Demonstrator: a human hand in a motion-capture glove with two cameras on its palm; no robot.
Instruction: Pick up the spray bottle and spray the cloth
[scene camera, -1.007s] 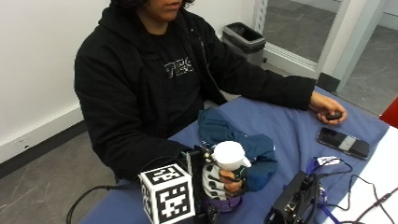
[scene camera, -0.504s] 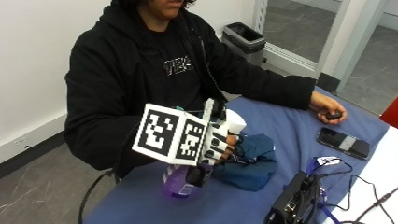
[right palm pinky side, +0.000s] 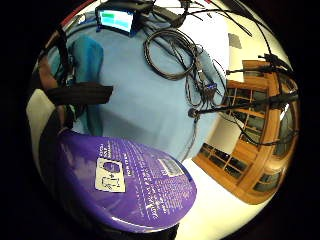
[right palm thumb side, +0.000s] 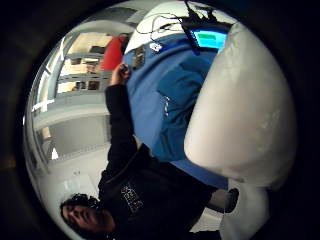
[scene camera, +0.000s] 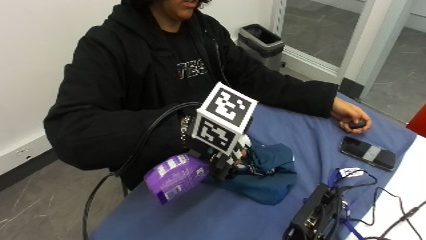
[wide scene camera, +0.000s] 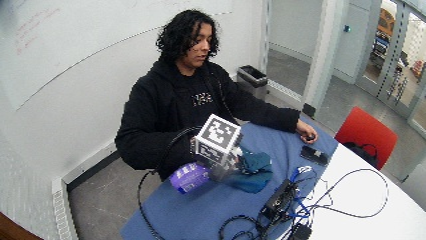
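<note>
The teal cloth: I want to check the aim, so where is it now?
In the outside view the crumpled teal cloth lies on the blue table, right in front of the gloved right hand, which holds the tipped purple spray bottle.

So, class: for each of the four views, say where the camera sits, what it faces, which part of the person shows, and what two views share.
Little-finger palm view: on the gloved hand, facing the purple spray bottle and blue table; black straps show.
Thumb palm view: same hand, facing the bottle's white head, teal cloth and the person's torso.
Outside view: across the table; right hand holds the tilted bottle beside the cloth.
Wide outside view: farther back, whole person.
Shared: bottle, cloth.
</note>
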